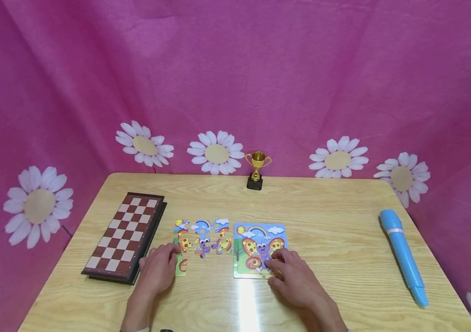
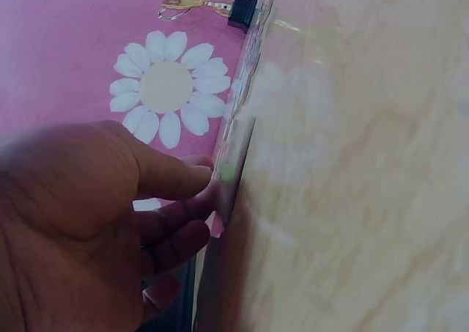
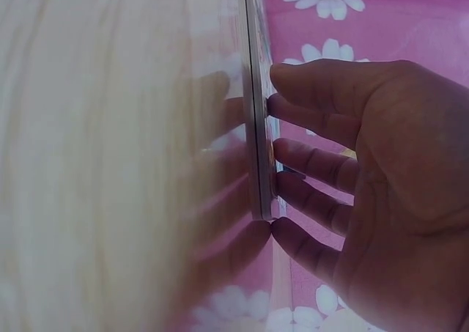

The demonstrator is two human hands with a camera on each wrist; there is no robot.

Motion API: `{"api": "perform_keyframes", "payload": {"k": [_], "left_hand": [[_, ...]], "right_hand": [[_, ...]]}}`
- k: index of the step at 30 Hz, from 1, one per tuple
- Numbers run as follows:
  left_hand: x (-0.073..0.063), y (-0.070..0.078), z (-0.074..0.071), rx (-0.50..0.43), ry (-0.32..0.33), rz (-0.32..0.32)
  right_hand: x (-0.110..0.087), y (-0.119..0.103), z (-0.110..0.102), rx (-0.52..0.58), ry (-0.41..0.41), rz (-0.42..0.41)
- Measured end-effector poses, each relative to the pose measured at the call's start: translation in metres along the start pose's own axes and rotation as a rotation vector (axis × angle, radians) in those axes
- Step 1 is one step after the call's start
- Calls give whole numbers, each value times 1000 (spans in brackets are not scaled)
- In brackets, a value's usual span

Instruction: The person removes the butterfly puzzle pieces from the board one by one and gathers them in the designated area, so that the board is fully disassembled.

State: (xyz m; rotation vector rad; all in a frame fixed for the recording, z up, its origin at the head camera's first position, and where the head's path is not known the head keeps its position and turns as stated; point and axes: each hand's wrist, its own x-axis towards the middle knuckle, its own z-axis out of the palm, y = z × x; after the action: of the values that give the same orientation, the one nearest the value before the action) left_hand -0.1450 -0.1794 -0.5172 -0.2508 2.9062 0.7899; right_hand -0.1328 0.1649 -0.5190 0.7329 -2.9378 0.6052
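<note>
Several loose jigsaw pieces (image 1: 204,246) with parts of a butterfly picture lie in rough rows on the table. At their left side is my left hand (image 1: 160,267), its fingertips touching a green-edged piece (image 1: 180,267). In the left wrist view the thumb (image 2: 172,176) and fingers come close together at that thin edge; whether they pinch it is hard to see. My right hand (image 1: 295,279) rests spread fingertips on a square butterfly puzzle board (image 1: 244,272), covering its lower right part. In the right wrist view the fingers (image 3: 315,163) are nearly straight against the board's surface.
A folded checkered game board (image 1: 125,235) lies left of my left hand. A small gold trophy cup (image 1: 256,170) stands at the back edge. Far right lies a blue microphone-shaped thing (image 1: 403,256). A pink flowered cloth (image 1: 235,69) hangs behind the wooden table (image 1: 335,216).
</note>
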Motion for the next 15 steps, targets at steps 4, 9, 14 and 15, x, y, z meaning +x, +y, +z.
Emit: {"api": "perform_keyframes", "payload": {"k": [4, 9, 14, 15], "left_hand": [[0, 4, 3, -4, 13, -1], [-2, 15, 11, -49, 66, 93], [-2, 36, 26, -102, 102, 184], [-3, 41, 29, -109, 108, 209]], "right_hand": [[0, 0, 0, 2, 2, 2], [0, 1, 1, 7, 22, 3], [1, 1, 0, 33, 21, 24], [1, 1, 0, 39, 21, 27]]}}
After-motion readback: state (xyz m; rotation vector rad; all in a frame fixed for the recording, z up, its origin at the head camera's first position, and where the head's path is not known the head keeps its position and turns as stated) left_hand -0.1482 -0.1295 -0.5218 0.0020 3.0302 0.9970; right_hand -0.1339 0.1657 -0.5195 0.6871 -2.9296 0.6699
